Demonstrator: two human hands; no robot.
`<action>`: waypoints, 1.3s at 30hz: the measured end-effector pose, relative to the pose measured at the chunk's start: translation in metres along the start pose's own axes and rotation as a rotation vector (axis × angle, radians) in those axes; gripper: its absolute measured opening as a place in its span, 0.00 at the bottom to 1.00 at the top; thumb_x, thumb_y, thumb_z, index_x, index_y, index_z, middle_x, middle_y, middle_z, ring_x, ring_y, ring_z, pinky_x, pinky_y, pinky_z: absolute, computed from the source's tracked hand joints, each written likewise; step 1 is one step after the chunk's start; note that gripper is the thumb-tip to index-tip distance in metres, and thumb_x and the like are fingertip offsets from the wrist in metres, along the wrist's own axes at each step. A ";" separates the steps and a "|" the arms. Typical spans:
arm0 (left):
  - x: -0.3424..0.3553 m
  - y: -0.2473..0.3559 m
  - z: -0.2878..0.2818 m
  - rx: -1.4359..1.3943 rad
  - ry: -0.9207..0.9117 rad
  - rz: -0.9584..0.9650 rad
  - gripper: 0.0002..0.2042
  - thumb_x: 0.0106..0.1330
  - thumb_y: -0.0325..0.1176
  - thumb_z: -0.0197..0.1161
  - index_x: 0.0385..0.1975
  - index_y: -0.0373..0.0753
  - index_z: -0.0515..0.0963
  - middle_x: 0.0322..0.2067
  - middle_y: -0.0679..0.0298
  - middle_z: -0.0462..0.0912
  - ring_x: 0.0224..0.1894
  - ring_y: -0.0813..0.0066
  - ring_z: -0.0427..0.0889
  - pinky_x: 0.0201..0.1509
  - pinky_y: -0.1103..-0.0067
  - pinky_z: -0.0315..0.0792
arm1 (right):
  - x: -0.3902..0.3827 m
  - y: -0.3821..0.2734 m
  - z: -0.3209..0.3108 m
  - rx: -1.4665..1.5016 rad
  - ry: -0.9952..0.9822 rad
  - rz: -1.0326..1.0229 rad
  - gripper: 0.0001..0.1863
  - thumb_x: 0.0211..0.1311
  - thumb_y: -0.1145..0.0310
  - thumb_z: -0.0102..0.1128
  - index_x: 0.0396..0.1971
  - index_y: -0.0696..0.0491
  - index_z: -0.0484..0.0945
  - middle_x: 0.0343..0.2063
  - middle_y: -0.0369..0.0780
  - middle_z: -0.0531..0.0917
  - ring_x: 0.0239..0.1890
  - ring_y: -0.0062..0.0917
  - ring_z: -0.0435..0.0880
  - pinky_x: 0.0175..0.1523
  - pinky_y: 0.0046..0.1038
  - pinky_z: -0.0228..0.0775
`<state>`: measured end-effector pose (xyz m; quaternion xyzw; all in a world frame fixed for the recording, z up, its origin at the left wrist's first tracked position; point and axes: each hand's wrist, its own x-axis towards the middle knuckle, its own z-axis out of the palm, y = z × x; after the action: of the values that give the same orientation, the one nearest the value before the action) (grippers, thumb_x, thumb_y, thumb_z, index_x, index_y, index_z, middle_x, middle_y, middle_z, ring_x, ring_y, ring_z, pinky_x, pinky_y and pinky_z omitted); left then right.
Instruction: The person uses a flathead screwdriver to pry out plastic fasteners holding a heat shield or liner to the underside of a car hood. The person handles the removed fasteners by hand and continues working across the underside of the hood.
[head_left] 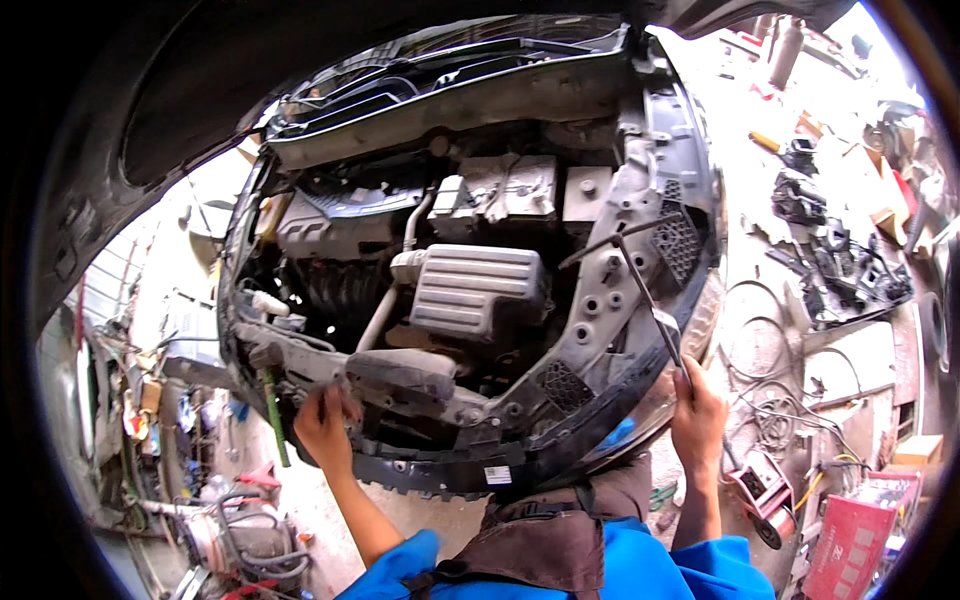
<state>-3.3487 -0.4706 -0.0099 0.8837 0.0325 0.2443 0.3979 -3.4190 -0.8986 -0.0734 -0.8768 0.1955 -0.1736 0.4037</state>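
My right hand [698, 412] is closed round the near end of a dark T-handle wrench [645, 285]. Its crossbar points away from me, over the right side of the engine bay. At the front left edge of the bay is my left hand [326, 418], fingers curled together and slightly blurred. Whether it pinches something small is hidden. Just beyond it lies a dark, dusty air duct [405, 375]. To its left, a green-handled tool [273, 415] with a dark head rests on the car's front edge.
The raised hood [120, 130] hangs over the upper left. A ribbed grey box [475, 290] sits mid-bay, with the battery [588, 195] behind it. On the right floor lie black parts [835, 250], cables [770, 400] and a red box [860, 535]. Hoses [250, 540] clutter the left.
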 end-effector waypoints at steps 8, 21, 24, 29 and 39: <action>-0.064 -0.040 0.008 -0.485 0.093 -0.307 0.15 0.71 0.37 0.59 0.27 0.32 0.74 0.15 0.65 0.71 0.16 0.81 0.68 0.22 0.79 0.66 | 0.058 0.007 0.040 -0.108 0.079 0.000 0.15 0.66 0.71 0.50 0.49 0.58 0.78 0.36 0.55 0.82 0.39 0.51 0.81 0.44 0.43 0.72; -0.047 -0.047 0.024 -0.520 -0.104 -0.222 0.14 0.71 0.37 0.59 0.27 0.33 0.76 0.16 0.65 0.74 0.17 0.82 0.71 0.23 0.82 0.67 | 0.021 -0.027 0.109 -0.241 -0.065 -0.027 0.19 0.64 0.75 0.48 0.53 0.69 0.68 0.36 0.60 0.78 0.42 0.55 0.77 0.49 0.47 0.69; -0.039 -0.047 0.028 -0.564 -0.169 -0.219 0.13 0.71 0.36 0.59 0.28 0.33 0.76 0.15 0.66 0.74 0.17 0.82 0.72 0.23 0.82 0.66 | 0.012 -0.036 0.105 -0.263 -0.078 -0.057 0.18 0.64 0.75 0.47 0.51 0.68 0.69 0.36 0.61 0.77 0.41 0.57 0.76 0.47 0.48 0.69; -0.021 -0.041 0.037 -0.594 -0.267 -0.176 0.14 0.71 0.36 0.59 0.25 0.34 0.76 0.15 0.67 0.74 0.17 0.83 0.72 0.23 0.83 0.65 | 0.003 -0.048 0.086 -0.271 -0.027 -0.117 0.17 0.67 0.74 0.46 0.52 0.67 0.69 0.39 0.62 0.76 0.42 0.59 0.76 0.46 0.49 0.69; 0.013 0.001 0.105 -0.631 -0.455 -0.037 0.20 0.71 0.38 0.59 0.17 0.35 0.65 0.13 0.61 0.62 0.17 0.77 0.59 0.22 0.72 0.54 | 0.105 -0.080 -0.028 -0.254 0.080 -0.293 0.16 0.74 0.62 0.47 0.42 0.59 0.78 0.26 0.46 0.79 0.29 0.28 0.78 0.36 0.31 0.70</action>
<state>-3.2889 -0.5404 -0.0629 0.7487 -0.1173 0.0330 0.6516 -3.3254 -0.9193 0.0213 -0.9322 0.1022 -0.2390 0.2520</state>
